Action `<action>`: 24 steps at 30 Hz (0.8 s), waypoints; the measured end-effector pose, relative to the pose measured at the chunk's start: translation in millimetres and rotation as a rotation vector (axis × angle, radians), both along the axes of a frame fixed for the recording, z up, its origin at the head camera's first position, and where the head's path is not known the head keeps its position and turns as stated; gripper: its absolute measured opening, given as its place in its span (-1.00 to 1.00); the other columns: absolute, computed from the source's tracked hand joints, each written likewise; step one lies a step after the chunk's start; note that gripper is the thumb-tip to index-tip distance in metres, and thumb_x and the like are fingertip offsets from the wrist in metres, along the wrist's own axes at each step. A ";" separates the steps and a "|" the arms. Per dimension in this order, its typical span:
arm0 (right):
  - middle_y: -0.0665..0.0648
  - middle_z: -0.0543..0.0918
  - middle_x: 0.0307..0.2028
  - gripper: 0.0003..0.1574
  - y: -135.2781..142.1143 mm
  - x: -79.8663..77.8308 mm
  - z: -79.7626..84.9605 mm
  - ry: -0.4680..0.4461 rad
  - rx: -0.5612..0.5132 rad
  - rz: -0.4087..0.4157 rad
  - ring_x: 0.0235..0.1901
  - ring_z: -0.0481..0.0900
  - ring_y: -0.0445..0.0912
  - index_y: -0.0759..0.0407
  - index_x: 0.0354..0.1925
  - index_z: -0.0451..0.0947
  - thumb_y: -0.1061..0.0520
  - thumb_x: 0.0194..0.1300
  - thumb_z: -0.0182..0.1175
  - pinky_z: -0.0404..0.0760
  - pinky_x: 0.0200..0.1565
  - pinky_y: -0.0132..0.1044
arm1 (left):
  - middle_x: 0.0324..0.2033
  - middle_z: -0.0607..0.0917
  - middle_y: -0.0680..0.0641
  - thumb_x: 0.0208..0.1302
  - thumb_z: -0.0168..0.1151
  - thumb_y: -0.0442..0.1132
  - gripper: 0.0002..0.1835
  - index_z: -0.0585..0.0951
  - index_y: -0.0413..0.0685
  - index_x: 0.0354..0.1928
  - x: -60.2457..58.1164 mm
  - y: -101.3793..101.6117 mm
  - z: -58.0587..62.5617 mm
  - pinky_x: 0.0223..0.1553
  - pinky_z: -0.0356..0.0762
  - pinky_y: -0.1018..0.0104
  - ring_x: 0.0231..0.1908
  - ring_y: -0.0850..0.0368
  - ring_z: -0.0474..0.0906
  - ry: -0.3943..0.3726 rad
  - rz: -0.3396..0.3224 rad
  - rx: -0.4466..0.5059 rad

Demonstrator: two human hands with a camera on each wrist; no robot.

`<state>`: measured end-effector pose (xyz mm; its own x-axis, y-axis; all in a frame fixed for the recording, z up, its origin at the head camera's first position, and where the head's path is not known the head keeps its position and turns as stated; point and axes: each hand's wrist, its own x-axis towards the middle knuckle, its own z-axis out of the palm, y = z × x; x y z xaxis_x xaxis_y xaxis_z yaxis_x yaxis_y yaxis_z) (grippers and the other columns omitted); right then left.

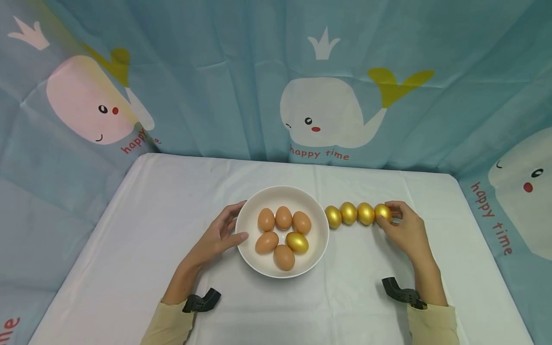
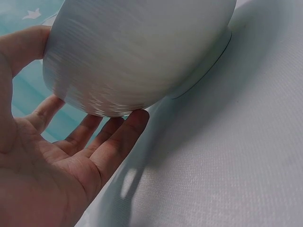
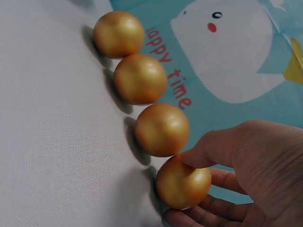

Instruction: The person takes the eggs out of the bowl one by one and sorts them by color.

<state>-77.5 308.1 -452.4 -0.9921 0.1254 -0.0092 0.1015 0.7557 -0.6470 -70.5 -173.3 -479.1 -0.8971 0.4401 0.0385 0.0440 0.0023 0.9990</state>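
Observation:
A white bowl [image 1: 316, 247] stands on the white cloth and holds several brown eggs [image 1: 284, 258] and one golden egg [image 1: 297, 243]. At its left side my left hand [image 1: 220, 233] grips the bowl, thumb over the rim and fingers against the outer wall [image 2: 142, 52]. To the right of the bowl several golden eggs [image 1: 348, 213] lie in a row, close together. My right hand [image 1: 404, 226] pinches the rightmost golden egg [image 3: 182, 184] between thumb and fingers, right beside its neighbour [image 3: 162, 130].
A white cloth [image 1: 358, 297] covers the table. Blue curtains [image 1: 241, 110] with whale prints hang behind and on both sides of it. Each wrist wears a black mount [image 1: 202, 301], just ahead of a beige sleeve.

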 end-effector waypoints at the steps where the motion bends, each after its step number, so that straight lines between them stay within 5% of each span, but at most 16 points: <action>1: 0.47 0.64 0.22 -0.34 0.2 0.0 -0.6 -0.001 0.003 0.000 0.19 0.65 0.34 0.35 0.33 0.48 -0.01 0.46 0.32 0.37 -0.17 -0.77 | 0.55 0.27 -0.29 0.39 0.32 -0.40 -0.19 0.21 -0.10 0.61 0.2 0.0 0.0 0.29 0.63 0.41 0.45 0.28 0.44 0.002 -0.001 0.001; 4: 0.47 0.64 0.22 -0.35 0.0 0.3 -1.6 0.001 0.012 0.000 0.19 0.65 0.34 0.36 0.33 0.48 0.00 0.47 0.31 0.60 -0.08 -0.56 | 0.55 0.26 -0.32 0.39 0.32 -0.41 -0.18 0.20 -0.13 0.61 0.2 0.0 0.2 0.28 0.63 0.40 0.45 0.28 0.44 0.007 -0.006 0.010; 9: 0.51 0.63 0.22 -0.34 -1.6 0.9 -0.8 -0.003 0.007 -0.004 0.16 0.66 0.40 0.37 0.35 0.46 0.00 0.48 0.29 0.72 0.09 0.21 | 0.55 0.26 -0.33 0.38 0.32 -0.40 -0.18 0.20 -0.13 0.61 0.8 0.4 2.2 0.27 0.64 0.41 0.43 0.29 0.45 0.004 -0.007 0.019; 24: 0.55 0.57 0.27 -0.32 -4.4 1.8 5.9 0.006 0.002 -0.006 0.21 0.61 0.43 0.40 0.40 0.41 -0.02 0.56 0.21 0.68 0.17 0.33 | 0.55 0.28 -0.28 0.37 0.34 -0.39 -0.17 0.21 -0.08 0.61 1.1 1.4 2.8 0.30 0.62 0.41 0.44 0.30 0.45 0.003 0.002 0.007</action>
<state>-75.7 303.7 -446.5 -0.9913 0.1319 -0.0026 0.1023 0.7562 -0.6463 -69.4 -171.9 -476.2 -0.8977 0.4383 0.0440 0.0466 -0.0049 0.9989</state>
